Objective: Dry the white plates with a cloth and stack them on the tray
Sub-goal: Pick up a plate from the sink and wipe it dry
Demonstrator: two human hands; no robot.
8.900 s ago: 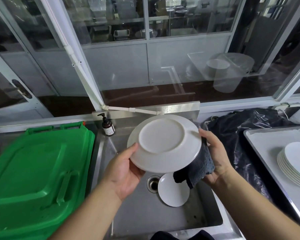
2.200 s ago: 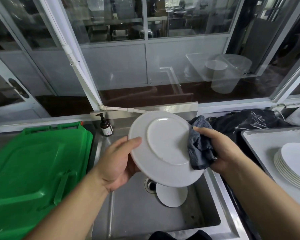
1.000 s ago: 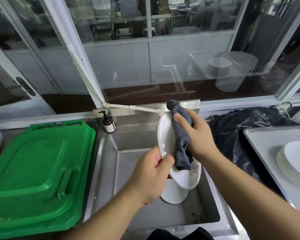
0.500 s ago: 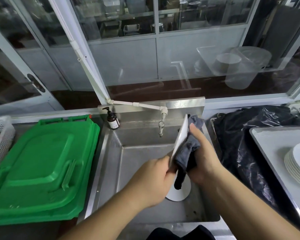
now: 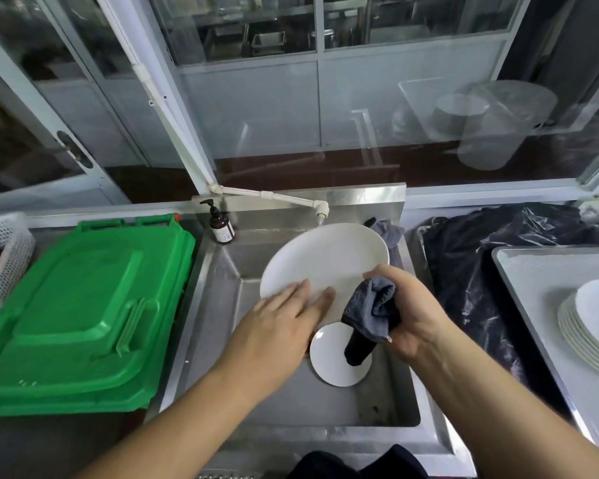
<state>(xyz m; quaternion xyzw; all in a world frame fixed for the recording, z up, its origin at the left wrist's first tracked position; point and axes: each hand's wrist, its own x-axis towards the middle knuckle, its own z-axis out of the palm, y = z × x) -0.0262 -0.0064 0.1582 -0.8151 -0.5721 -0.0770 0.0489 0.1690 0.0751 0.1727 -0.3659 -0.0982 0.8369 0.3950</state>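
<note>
We hold the plate [image 5: 325,261] tilted above the sink [image 5: 281,406], its face turned toward us. Our left hand [image 5: 284,323] lies flat against the lower face, fingers straight, supporting rather than clasping. Our right hand [image 5: 405,312] is clenched around the grey cloth [image 5: 370,316] at the plate's lower right rim; whether that grip also pinches the rim we cannot tell. A smaller white plate [image 5: 329,357] lies in the sink basin below. The dried stack [image 5: 592,326] sits on the tray [image 5: 540,281] at the right.

We judge the plate stiff, glazed and breakable, and slippery wherever moisture remains. A flat palm gives little security on a tilted glaze. For transfer, take hold at the rim with thumb on the face and fingers beneath, preferably through the cloth. Lower it onto the stack squarely to avoid chipping.
</note>
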